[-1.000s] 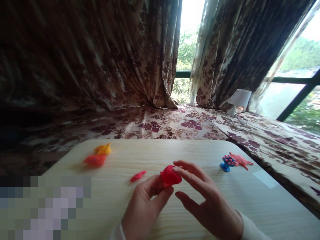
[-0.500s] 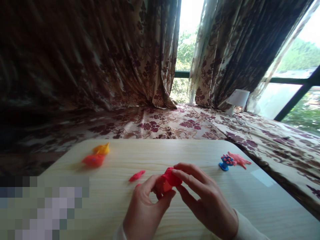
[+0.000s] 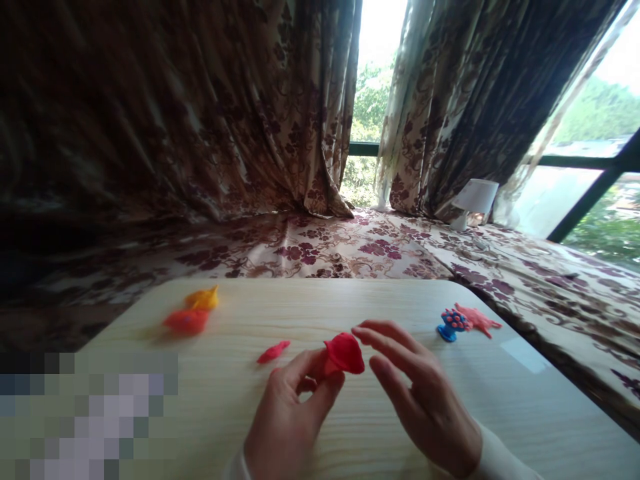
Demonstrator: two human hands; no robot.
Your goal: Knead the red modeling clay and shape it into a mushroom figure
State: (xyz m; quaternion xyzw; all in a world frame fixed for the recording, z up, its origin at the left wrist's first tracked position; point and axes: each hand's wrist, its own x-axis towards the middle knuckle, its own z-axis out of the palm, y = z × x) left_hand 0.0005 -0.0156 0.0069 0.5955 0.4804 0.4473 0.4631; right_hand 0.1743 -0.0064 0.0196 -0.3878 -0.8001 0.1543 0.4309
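My left hand pinches a red modelling clay piece between thumb and fingers, above the table. The piece has a smooth, flared red top over a paler red part that my fingers partly cover. Just to its right is my right hand, its thumb and fingers apart and nothing between them. Its fingertips are close to the clay's edge, with a small gap visible. A small pinkish-red clay scrap lies on the table just beyond my left hand.
On the pale wooden table, a yellow clay lump and an orange-red clay lump lie at the left. A blue clay figure with pink dots stands at the right beside a flat pink clay piece. A white lamp stands beyond.
My right fingers have come off the clay and moved slightly right. The clay's red top now shows more fully, while my left hand keeps its pinch.
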